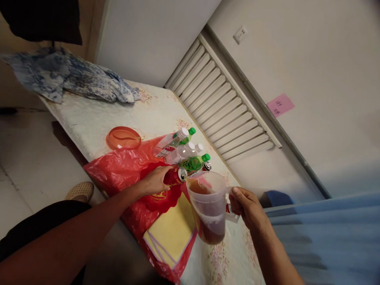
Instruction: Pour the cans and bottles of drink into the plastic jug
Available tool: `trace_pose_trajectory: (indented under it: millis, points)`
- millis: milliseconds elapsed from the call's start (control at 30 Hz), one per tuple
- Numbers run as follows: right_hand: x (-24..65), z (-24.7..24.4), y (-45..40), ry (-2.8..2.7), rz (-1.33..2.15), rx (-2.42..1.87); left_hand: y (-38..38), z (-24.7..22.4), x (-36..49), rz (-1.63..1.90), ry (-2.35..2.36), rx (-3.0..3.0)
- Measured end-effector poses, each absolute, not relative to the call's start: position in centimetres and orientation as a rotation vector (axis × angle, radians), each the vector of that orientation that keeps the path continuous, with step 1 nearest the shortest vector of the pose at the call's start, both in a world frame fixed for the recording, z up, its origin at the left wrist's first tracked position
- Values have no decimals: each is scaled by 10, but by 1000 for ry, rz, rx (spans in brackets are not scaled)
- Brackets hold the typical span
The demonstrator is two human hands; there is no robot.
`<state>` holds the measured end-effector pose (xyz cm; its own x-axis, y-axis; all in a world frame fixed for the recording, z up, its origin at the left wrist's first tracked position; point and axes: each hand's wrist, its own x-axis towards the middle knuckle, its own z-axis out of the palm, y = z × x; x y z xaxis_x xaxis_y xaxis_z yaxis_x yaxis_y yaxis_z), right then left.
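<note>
My left hand is closed around a red can, whose open top points at the rim of a clear plastic pitcher. Brown liquid with some froth is inside the pitcher. My right hand grips the pitcher's handle on its right side. Just beyond the can stand several bottles, among them a green one and a clear one with a white cap. Under my left hand lies a red plastic bag, with a folded yellow cloth on it.
An orange-red lid lies on the flowered tablecloth. Blue-and-white fabric is draped over the far left end. A white slatted rail runs behind the table, and a blue curtain hangs at the right.
</note>
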<state>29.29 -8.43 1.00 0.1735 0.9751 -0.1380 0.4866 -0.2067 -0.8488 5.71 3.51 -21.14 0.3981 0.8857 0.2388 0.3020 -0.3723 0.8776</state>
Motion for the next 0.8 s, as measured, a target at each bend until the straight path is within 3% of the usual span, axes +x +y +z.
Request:
trace_pose_trajectory:
  millis: [800]
  points:
    - [289, -9, -88, -1314, 974, -1684, 36, -215, 59, 973, 1041, 1861]
